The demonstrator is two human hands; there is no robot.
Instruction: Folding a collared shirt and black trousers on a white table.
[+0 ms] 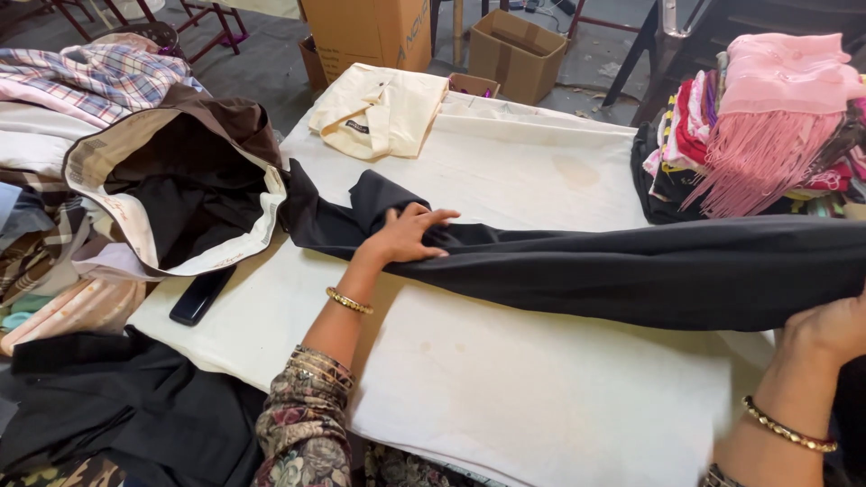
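A pair of trousers (577, 266) lies across the padded table (505, 397), waistband to the left. Behind it sits a folded shirt (379, 110); a phone (200, 295) lies at the left edge (garment stack (776, 126) far right).

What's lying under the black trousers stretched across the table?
Under the black trousers lies a cream cloth covering the table, lightly stained. The left hand presses on them; the right hand grips one end. The tabletop itself is hidden.
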